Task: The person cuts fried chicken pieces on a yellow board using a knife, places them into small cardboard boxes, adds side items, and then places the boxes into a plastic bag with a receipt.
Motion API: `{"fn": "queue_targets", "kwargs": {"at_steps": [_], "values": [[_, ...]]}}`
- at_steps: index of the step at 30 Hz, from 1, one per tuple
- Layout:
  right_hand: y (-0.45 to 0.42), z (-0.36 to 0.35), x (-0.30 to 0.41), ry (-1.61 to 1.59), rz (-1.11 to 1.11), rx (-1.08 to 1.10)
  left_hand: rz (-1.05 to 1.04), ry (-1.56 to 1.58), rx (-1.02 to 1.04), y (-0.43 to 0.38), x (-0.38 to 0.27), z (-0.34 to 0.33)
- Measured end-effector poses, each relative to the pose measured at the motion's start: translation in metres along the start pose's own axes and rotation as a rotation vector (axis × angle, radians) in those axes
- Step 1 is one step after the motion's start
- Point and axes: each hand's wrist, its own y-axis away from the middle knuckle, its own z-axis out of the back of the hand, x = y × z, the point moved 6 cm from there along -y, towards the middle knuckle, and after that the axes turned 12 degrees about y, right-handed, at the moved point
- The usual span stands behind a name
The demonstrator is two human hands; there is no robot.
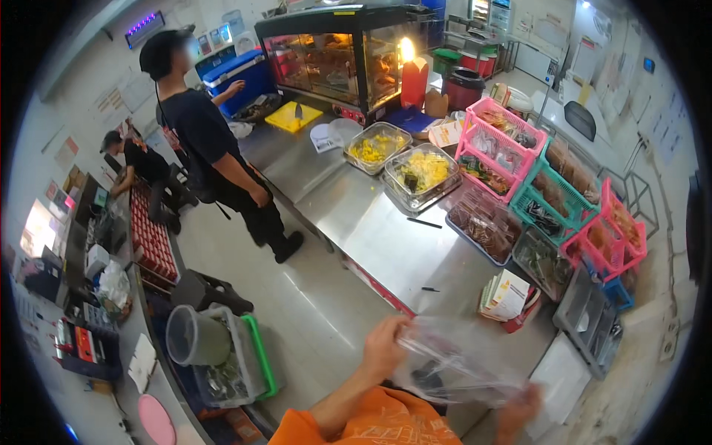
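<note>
A clear plastic bag is stretched between my two hands, low in the view. My left hand grips its left side near the edge of the steel table. My right hand, somewhat blurred, holds the other end at the lower right. Beyond the bag, a small black pen and a longer black stick-like item lie on the table. Two clear trays of yellow food, a nearer one and a farther one, stand farther up.
Pink baskets and teal baskets of packets line the right side, by a tray of brown packets. A lit food warmer stands at the back. One person stands left of the table; another bends farther left.
</note>
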Motion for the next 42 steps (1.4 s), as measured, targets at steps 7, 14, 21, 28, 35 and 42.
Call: {"fn": "queue_targets", "kwargs": {"at_steps": [7,14,21,28,35,42], "values": [[0.093,-0.05,0.011,0.046,-0.496,1.239,0.075,-0.229,0.517,0.064,0.136,-0.038],[0.07,-0.043,0.076,-0.289,-0.052,1.243,0.38,-0.001,0.506,0.091,0.224,-0.058],[0.024,-0.019,0.118,-0.143,0.299,1.145,1.192,1.427,0.507,0.069,0.194,-0.057],[-0.008,0.035,0.163,-1.879,-0.471,0.893,0.964,0.782,1.39,0.104,0.19,-0.057],[-0.023,0.02,-0.002,-0.924,-0.507,0.71,1.061,1.565,0.685,0.092,0.143,-0.06],[-0.042,0.058,0.082,-0.462,-0.088,0.132,1.263,2.031,1.204,0.034,0.053,-0.216]]}}
